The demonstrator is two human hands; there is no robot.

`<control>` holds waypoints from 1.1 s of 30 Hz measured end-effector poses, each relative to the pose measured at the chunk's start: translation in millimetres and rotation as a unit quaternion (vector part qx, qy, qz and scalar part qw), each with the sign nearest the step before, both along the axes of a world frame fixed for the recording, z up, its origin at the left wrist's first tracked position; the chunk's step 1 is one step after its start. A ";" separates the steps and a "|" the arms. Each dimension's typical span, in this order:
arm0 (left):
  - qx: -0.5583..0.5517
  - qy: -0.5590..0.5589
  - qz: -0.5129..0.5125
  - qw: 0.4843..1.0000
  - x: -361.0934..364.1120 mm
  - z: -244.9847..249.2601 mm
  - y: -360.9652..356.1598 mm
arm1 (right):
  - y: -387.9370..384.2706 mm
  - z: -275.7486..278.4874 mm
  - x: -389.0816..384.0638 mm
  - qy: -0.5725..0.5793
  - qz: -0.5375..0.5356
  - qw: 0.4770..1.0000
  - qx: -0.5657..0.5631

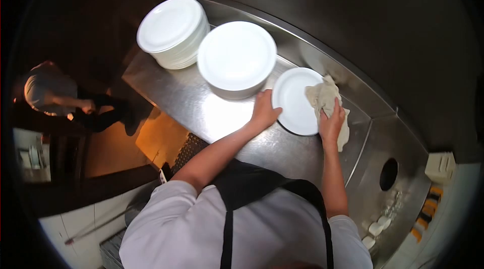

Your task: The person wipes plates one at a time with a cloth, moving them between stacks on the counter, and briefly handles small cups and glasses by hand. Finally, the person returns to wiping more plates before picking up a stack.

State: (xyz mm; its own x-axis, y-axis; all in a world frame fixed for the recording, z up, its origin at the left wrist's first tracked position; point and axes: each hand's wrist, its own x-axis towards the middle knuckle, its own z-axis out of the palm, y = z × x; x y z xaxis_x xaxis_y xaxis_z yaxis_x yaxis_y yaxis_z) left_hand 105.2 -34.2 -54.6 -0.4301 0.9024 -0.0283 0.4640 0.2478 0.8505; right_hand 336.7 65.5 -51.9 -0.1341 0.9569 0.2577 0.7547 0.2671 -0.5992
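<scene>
A white plate (292, 100) is held over the steel counter, tipped slightly. My left hand (264, 111) grips its left rim, with the thumb lying on the edge. Against the plate's right side, my right hand (331, 123) is closed on a beige cloth (326, 95), part of which drapes over the plate's face while the rest hangs past the rim. Just left of the plate stands a tall stack of white plates (237, 57). Farther left is a second stack of white plates (171, 27).
The steel counter (201, 107) has a raised back edge. On the right, a round dark hole (388, 174) opens in the steel surface, with white cups (376, 228) and glasses (392, 207) below it. Another person (50, 90) stands at far left beyond the counter.
</scene>
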 end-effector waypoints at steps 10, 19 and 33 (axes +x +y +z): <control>0.045 -0.098 0.044 0.993 24.5 43.0 0.2 | 35.7 10.7 11.6 0.187 0.019 0.974 -0.129; 0.128 -0.275 0.129 0.944 20.9 26.3 35.9 | -7.8 85.8 49.5 0.569 0.142 0.787 -0.192; 0.109 -0.306 -0.030 0.945 -6.0 71.5 17.9 | -136.2 158.3 -81.9 0.266 0.448 0.842 0.142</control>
